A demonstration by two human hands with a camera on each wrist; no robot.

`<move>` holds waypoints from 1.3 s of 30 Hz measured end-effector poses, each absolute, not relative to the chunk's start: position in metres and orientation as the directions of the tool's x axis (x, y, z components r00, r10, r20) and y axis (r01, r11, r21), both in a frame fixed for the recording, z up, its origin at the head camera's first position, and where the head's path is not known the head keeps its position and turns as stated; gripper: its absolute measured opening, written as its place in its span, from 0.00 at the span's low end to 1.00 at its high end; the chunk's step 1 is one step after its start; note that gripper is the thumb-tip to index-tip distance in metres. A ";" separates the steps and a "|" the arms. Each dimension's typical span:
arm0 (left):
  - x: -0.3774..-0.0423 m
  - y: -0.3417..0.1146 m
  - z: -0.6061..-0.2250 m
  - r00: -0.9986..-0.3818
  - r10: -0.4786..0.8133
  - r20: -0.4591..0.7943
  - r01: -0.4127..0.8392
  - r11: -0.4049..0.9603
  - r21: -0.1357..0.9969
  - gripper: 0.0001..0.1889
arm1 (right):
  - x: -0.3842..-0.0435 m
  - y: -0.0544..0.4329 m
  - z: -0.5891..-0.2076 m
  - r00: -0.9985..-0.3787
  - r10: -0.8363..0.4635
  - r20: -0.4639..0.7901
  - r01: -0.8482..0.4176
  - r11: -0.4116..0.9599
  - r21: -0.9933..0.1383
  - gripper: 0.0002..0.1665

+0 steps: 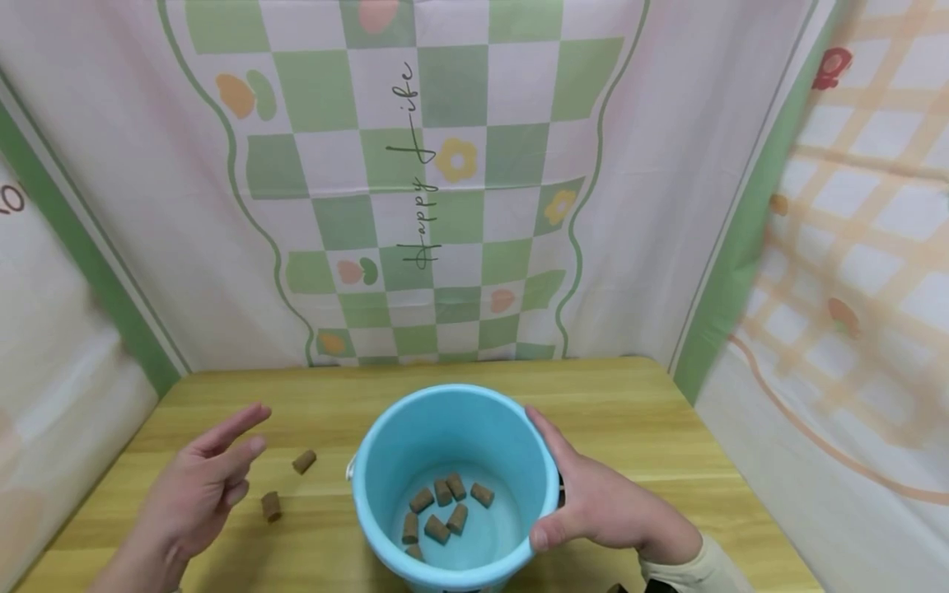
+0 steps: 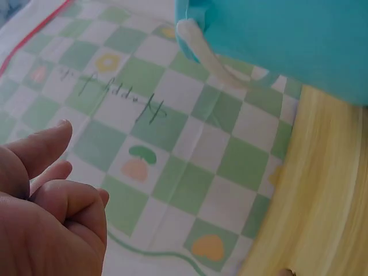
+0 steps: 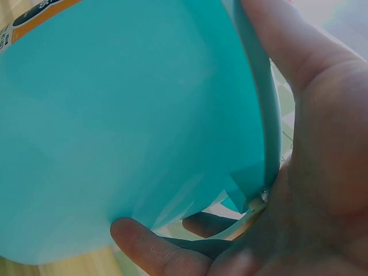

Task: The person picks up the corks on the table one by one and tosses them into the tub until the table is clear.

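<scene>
A light blue bucket (image 1: pixel 360 509) stands upright on the table, with several small brown cork-like cylinders (image 1: pixel 437 528) scattered over its bottom. My right hand (image 1: pixel 604 502) grips the bucket at the right side of its rim. The thumb lies on the rim, and fingers press against the outer wall in the right wrist view. To the left of the bucket, my left hand (image 1: pixel 194 487) hovers over the table and holds nothing. Its index finger and thumb point forward while the other fingers bend in. Beside it lie two more brown cylinders, one nearer (image 1: pixel 271 506) and one farther (image 1: pixel 304 461).
The wooden table (image 1: pixel 630 420) ends at a hanging cloth (image 1: pixel 445 214) with green checks and the words "Happy Life". More patterned cloth (image 1: pixel 853 346) hangs along the right side. A white bucket handle (image 2: pixel 215 60) shows in the left wrist view.
</scene>
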State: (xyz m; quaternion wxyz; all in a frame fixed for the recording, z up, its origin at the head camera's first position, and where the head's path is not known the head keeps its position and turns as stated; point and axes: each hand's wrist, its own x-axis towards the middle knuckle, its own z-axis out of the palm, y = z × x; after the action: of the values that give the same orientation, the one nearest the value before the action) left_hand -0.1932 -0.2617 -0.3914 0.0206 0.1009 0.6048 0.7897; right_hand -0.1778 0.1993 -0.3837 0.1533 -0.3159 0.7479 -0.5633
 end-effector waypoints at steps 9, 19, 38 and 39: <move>-0.185 -0.297 -0.423 -0.992 0.108 0.070 0.025 -0.371 0.928 0.26 | -0.179 0.201 -0.385 -0.756 -0.645 0.113 -0.289 0.174 -0.941 0.78; -0.181 -0.321 -0.454 -0.995 0.089 -0.047 -0.069 -0.254 0.965 0.22 | -0.177 0.199 -0.382 -0.762 -0.641 0.089 -0.265 0.185 -0.946 0.78; -0.184 -0.357 -0.508 -0.948 -0.075 -0.311 -0.310 -0.017 0.950 0.28 | -0.177 0.200 -0.382 -0.765 -0.636 0.098 -0.287 0.200 -0.937 0.78; -0.185 -0.358 -0.509 -0.943 -0.078 -0.323 -0.326 0.029 0.945 0.33 | -0.177 0.200 -0.382 -0.766 -0.635 0.100 -0.289 0.202 -0.936 0.78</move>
State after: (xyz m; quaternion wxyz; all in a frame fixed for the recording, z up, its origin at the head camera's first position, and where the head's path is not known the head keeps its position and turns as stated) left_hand -0.1845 -0.3577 -0.5085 0.0909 -0.1422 0.7115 0.6822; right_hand -0.1766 0.2002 -0.3819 0.1562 -0.3045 0.7592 -0.5536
